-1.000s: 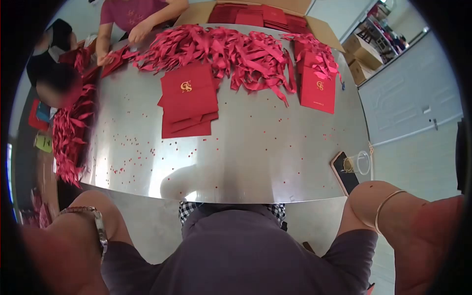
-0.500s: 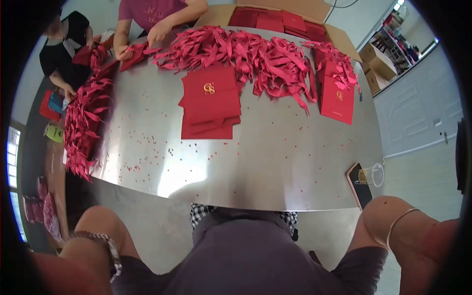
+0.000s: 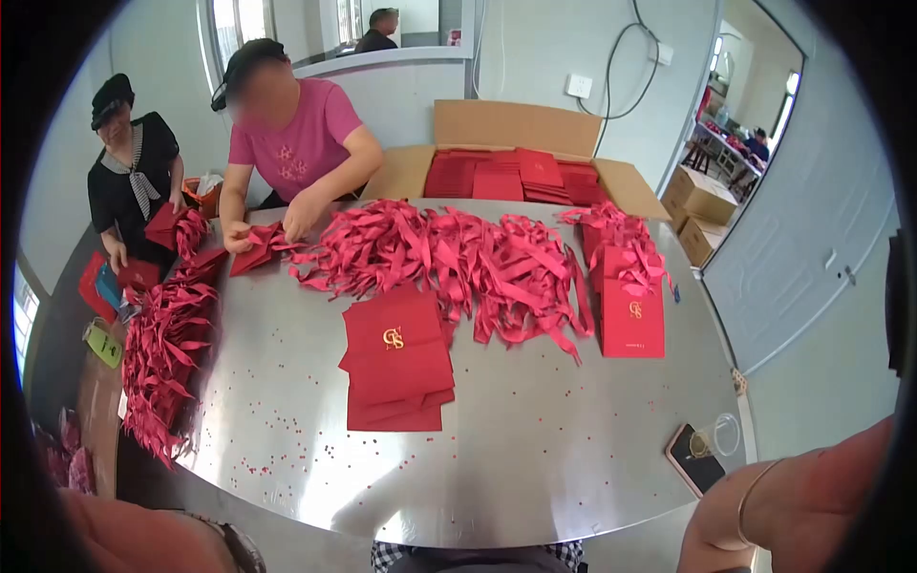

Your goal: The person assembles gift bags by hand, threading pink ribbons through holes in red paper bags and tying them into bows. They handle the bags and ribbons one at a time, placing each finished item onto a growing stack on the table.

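Observation:
Both my arms are raised towards the camera at the lower corners. My left hand shows only as a blurred part beyond a bracelet; its fingers are out of sight. At lower right my right hand is likewise cut off beyond a thin bangle, fingers hidden. Nearest to it on the metal table lie a phone and a clear plastic cup. A stack of red paper bags with gold lettering lies mid-table, below a heap of red ribbons.
More ribboned red bags stand at right and along the left edge. Across the table a person in pink handles a red bag; another in black stands left. An open carton of red bags is behind. Small red bits dot the table.
My view has tilted up: the table sits lower in the picture, and the wall and the co-workers' heads have come into sight. My lap has dropped out of view.

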A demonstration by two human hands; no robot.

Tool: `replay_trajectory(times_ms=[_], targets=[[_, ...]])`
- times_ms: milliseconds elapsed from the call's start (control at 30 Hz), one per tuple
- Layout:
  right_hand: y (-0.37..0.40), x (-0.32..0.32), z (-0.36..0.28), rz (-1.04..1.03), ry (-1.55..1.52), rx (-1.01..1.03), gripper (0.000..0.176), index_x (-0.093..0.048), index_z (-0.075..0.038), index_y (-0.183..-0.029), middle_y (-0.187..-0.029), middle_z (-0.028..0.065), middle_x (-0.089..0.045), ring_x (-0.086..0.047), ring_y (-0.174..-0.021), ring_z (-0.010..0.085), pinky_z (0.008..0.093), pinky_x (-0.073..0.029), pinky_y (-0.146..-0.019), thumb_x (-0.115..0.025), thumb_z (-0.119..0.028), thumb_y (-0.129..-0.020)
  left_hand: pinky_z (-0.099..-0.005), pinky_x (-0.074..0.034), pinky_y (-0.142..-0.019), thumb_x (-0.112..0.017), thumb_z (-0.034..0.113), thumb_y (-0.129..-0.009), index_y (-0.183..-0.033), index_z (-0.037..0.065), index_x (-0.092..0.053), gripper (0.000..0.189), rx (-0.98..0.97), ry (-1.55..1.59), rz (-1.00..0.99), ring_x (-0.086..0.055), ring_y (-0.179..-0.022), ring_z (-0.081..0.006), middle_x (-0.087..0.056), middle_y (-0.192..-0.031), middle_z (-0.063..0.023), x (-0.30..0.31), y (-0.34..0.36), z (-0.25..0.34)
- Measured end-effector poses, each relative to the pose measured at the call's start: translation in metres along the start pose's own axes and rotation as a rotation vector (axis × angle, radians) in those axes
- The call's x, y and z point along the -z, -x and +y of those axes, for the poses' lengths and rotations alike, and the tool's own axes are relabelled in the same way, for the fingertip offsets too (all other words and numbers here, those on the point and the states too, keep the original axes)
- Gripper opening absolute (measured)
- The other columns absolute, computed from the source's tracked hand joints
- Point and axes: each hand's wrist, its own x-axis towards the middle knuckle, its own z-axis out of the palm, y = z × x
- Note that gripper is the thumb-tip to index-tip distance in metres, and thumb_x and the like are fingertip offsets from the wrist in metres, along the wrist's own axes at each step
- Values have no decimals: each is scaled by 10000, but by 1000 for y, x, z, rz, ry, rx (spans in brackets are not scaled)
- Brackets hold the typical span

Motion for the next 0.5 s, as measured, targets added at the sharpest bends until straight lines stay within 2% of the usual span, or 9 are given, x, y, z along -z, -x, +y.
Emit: replay_trajectory(times_ms=[33,67,167,233,300,433,467,500], targets=[[-7,18,-4,-2,-14,-17,296,-565,-17,-1181,-1056,111,-653,-587,-1000,212,389,-469,-910,-463,-212,-983,-430,-443,-715,-589,292,-935,-1108,124,-259,409,10,17,9,-453,-861,-321,-416,-1060,-175,1,-1,3],[-12,10,-2,-7,-34,-29,296,-565,-19,-1181,-1055,110,-652,-586,-999,212,391,-469,-911,-463,-216,-984,-428,-448,-703,-591,289,-934,-1096,118,-265,403,14,29,22,-463,-843,-320,-428,-1044,-180,1,-1,6],[-35,-54,22,-12,-65,-95,296,-564,-27,-1181,-1053,106,-651,-584,-997,212,397,-466,-911,-461,-226,-988,-420,-462,-665,-598,278,-931,-1059,98,-282,386,62,86,50,-494,-790,-318,-466,-995,-196,2,0,16],[-41,-41,13,-8,-88,-155,295,-563,-32,-1180,-1052,104,-651,-582,-995,211,400,-465,-911,-459,-232,-990,-415,-471,-640,-603,270,-930,-1035,85,-293,376,107,117,62,-515,-755,-316,-490,-963,-207,4,2,25],[-56,-90,46,-7,-112,-195,295,-563,-37,-1180,-1050,101,-650,-581,-994,211,404,-464,-911,-458,-239,-993,-409,-480,-614,-607,263,-928,-1010,72,-304,368,133,152,82,-536,-719,-315,-515,-931,-217,4,-2,37],[-61,-87,28,-13,-166,-205,295,-561,-47,-1180,-1047,97,-649,-578,-991,211,412,-461,-911,-455,-252,-998,-399,-499,-564,-616,248,-925,-961,45,-326,356,118,232,138,-578,-649,-312,-565,-866,-238,2,-5,44],[-67,-115,33,-25,-174,-209,294,-561,-49,-1179,-1046,95,-648,-577,-990,211,414,-460,-911,-454,-256,-999,-396,-503,-551,-619,244,-924,-949,39,-332,354,117,255,163,-588,-631,-311,-577,-850,-244,-1,-6,46],[-66,-175,41,-34,-165,-199,294,-561,-52,-1179,-1046,94,-648,-576,-989,211,415,-459,-911,-453,-259,-1000,-394,-508,-539,-621,241,-923,-937,32,-337,352,107,299,187,-598,-613,-310,-590,-834,-249,-5,-8,45]])
